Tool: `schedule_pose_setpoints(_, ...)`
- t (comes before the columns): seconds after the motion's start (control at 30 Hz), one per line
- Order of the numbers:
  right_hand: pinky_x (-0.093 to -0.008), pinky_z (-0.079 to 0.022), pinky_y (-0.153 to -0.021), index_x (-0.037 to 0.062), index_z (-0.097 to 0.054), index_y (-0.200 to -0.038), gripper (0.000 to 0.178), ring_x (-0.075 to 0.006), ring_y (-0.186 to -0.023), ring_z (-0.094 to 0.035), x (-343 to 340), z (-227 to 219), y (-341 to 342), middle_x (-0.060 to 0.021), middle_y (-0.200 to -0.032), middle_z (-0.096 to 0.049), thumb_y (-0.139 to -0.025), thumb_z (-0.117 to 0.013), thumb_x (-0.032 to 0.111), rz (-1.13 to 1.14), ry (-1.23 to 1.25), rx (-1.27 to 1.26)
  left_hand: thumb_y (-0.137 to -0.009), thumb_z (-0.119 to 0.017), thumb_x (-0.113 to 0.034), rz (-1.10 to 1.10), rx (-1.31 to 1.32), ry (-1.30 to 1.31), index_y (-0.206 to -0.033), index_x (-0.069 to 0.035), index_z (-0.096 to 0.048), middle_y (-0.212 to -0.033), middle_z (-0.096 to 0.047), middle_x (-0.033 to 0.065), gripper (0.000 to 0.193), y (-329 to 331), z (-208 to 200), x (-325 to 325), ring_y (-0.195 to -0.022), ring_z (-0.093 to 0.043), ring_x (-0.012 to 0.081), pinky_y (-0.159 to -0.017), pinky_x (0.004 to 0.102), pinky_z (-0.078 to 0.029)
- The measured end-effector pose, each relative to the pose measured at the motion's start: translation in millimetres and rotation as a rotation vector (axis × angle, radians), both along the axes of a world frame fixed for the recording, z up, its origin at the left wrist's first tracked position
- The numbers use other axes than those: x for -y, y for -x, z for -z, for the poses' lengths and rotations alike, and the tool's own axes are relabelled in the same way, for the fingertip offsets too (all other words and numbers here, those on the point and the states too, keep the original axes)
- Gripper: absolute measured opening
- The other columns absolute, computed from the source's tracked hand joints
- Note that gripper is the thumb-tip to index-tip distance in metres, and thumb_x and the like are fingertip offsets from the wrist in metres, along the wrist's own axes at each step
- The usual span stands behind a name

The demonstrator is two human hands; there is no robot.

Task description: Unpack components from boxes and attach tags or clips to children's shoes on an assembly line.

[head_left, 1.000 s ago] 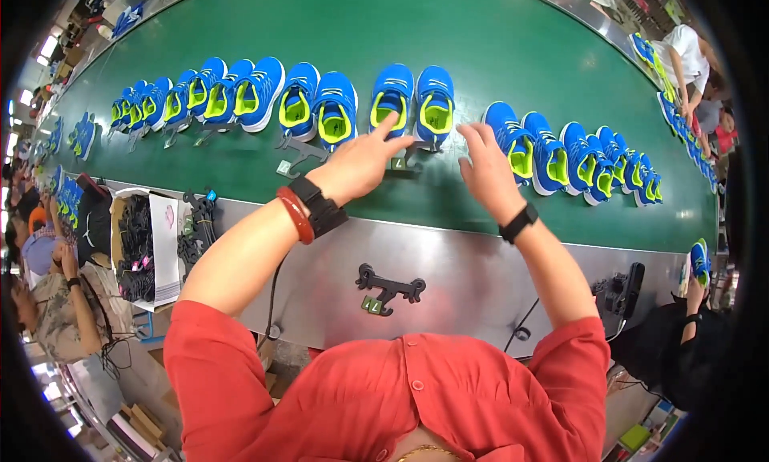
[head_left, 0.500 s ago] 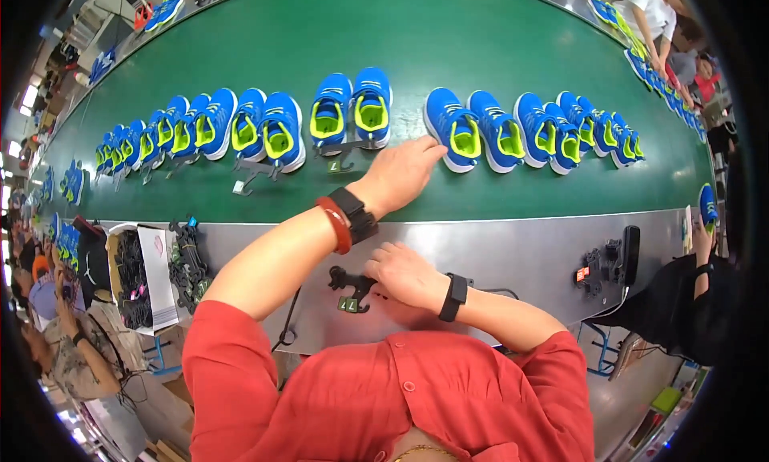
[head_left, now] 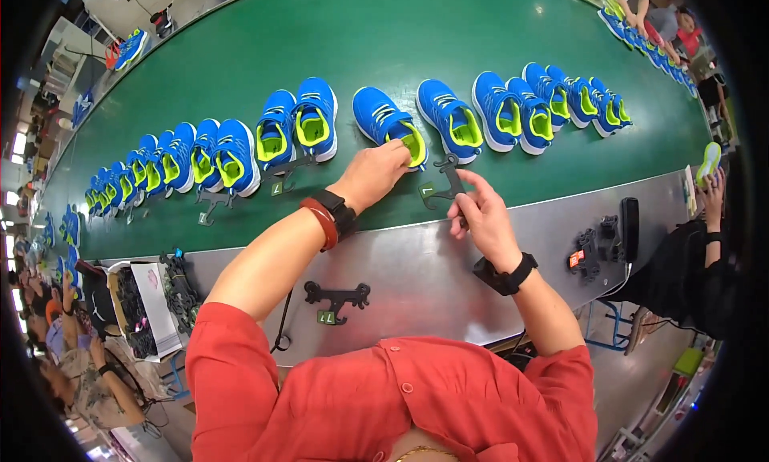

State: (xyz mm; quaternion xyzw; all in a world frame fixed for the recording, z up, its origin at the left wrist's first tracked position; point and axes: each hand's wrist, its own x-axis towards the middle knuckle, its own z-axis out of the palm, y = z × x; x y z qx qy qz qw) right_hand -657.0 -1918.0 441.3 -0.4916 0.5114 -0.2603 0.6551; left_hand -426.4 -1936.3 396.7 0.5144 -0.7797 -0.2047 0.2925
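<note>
My left hand (head_left: 372, 175) pinches the heel collar of a blue sneaker (head_left: 383, 113) with lime lining. That sneaker stands on the green belt, toe pointing away. Between the thumb and fingers of my right hand (head_left: 485, 215) is a black plastic shoe hanger (head_left: 444, 181) with a small green tag. The hanger is close behind the heel of another blue sneaker (head_left: 448, 117); whether they touch I cannot tell. Left of my left hand, a pair of sneakers (head_left: 316, 121) has a hanger (head_left: 288, 169) at its heels. Another tagged hanger (head_left: 336, 296) lies on the metal table (head_left: 400, 302) before me.
Rows of blue sneakers (head_left: 497, 109) stretch along the green belt (head_left: 384, 37) to both sides. A box of black hangers (head_left: 132, 310) stands at the left, with a dark phone-like object (head_left: 630, 231) at the right. Other people work nearby; one person's hand (head_left: 711, 197) holds a shoe at the right.
My right hand has risen from the table to the belt's edge with a hanger. My left hand has shifted slightly left, now at the sneaker's heel. Sneakers in front have moved left.
</note>
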Motion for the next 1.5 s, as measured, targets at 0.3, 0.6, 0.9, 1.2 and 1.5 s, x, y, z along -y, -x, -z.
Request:
schedule_pose_setpoints(0.3, -0.0228, -0.046, -0.046, 0.0013, -0.044, -0.135, 0.039, -0.0093, -0.052, -0.057, -3, 19, -9, -0.0046, -0.073, -0.059, -0.096, -0.047, 0.007, 0.012, -0.025, 0.035, -0.081, -0.065, -0.01, -0.031, 0.099, 0.045, -0.087, -0.006, -0.055, -0.088, -0.056, 0.0089, 0.012, 4, 4, -5, -0.073, -0.061, 0.0335, -0.061, 0.0425, -0.049)
schedule_pose_setpoints(0.6, -0.0229, -0.045, -0.045, 0.0025, -0.046, -0.134, 0.038, -0.0088, -0.05, -0.056, -3, 22, -9, -0.0039, -0.071, -0.059, -0.096, -0.046, 0.008, -0.005, -0.066, 0.048, -0.082, -0.065, -0.01, -0.058, 0.099, 0.058, -0.088, -0.006, -0.054, -0.088, -0.056, 0.0093, 0.013, 3, 6, -8, -0.073, -0.061, 0.0337, -0.061, 0.0424, -0.049)
schedule_pose_setpoints(0.9, -0.0214, -0.04, -0.042, 0.008, -0.061, -0.12, 0.026, -0.006, -0.044, -0.05, -8, 17, -30, -0.0005, -0.061, -0.058, -0.097, -0.05, 0.014, -0.323, -0.073, 0.031, -0.085, -0.063, -0.011, -0.148, 0.135, 0.199, -0.088, -0.005, -0.053, -0.086, -0.056, 0.0108, 0.012, -23, -11, 9, -0.071, -0.06, 0.0339, -0.059, 0.0412, -0.049)
schedule_pose_setpoints(1.2, -0.0214, -0.04, -0.042, 0.005, -0.053, -0.127, 0.031, -0.0067, -0.047, -0.051, 25, 26, -25, -0.0006, -0.067, -0.057, -0.098, -0.047, 0.013, -0.103, 0.024, 0.032, -0.085, -0.058, -0.009, -0.102, 0.214, 0.15, -0.087, -0.004, -0.051, -0.087, -0.056, 0.0122, 0.009, -20, 6, -7, -0.068, -0.062, 0.0337, -0.057, 0.0422, -0.05)
schedule_pose_setpoints(1.5, -0.021, -0.039, -0.042, 0.0054, -0.052, -0.129, 0.033, -0.0064, -0.045, -0.049, 24, 34, -30, -0.0004, -0.066, -0.057, -0.098, -0.048, 0.014, -0.092, -0.002, 0.034, -0.086, -0.06, -0.01, -0.125, 0.216, 0.119, -0.087, -0.005, -0.051, -0.088, -0.056, 0.011, 0.011, -17, 8, -11, -0.069, -0.061, 0.0341, -0.057, 0.0419, -0.049)
